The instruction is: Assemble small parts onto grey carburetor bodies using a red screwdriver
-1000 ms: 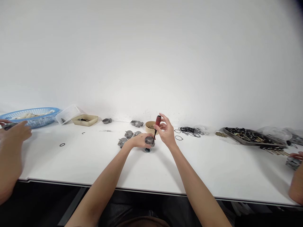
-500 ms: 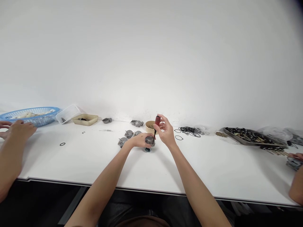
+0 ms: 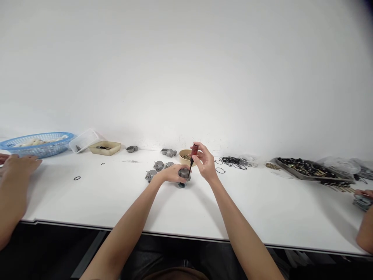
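Between the front and back edges of the bench (image 3: 116,202), the left hand (image 3: 173,173) curls around a grey metal part (image 3: 183,174); the right hand (image 3: 205,163) pinches a tilted red screwdriver (image 3: 194,150), its tip at the part. Toward the back edge stands a tan bowl (image 3: 183,161).

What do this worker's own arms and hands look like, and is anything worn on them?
The left hand and right hand are ungloved. Both forearms are bare: no sleeve, watch or bracelet shows. Rings would be too small to tell.
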`<state>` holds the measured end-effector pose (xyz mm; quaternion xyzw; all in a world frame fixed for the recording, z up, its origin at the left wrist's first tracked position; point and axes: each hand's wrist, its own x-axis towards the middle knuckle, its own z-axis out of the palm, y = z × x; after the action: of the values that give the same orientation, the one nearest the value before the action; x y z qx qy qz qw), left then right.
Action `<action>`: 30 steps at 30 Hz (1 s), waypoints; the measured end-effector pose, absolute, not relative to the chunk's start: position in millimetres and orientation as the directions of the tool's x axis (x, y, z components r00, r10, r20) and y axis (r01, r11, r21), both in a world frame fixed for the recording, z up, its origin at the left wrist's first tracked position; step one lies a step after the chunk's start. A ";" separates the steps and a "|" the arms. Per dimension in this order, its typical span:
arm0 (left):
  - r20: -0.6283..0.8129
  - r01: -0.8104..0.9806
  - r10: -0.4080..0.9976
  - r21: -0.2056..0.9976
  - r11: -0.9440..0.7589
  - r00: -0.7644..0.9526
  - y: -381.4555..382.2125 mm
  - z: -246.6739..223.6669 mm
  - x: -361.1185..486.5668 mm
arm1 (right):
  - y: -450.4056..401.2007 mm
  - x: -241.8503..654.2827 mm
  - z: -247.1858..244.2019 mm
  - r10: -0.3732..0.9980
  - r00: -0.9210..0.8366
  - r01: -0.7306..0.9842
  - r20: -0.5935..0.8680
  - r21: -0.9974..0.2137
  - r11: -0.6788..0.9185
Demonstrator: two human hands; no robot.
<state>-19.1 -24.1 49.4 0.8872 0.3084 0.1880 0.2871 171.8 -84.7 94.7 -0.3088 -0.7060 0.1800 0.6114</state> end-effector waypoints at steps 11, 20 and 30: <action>0.144 0.438 0.657 0.638 -0.634 0.740 -22.6 48.3 -19.8 | -83.8 172.2 96.2 0.679 -0.022 0.266 0.734 -0.650 0.712; 0.152 0.421 0.649 0.648 -0.635 0.745 -20.6 45.5 -19.8 | -78.5 172.3 95.2 0.707 0.003 0.185 0.708 -0.695 0.695; 0.145 0.430 0.655 0.646 -0.630 0.742 -21.7 47.7 -20.1 | -82.0 177.3 94.0 0.673 -0.128 0.085 0.729 -0.668 0.740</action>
<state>-20.1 -21.7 47.7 0.8834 0.3071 0.1866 0.3008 177.3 -82.0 94.0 -0.2665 -0.7104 0.2432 0.6043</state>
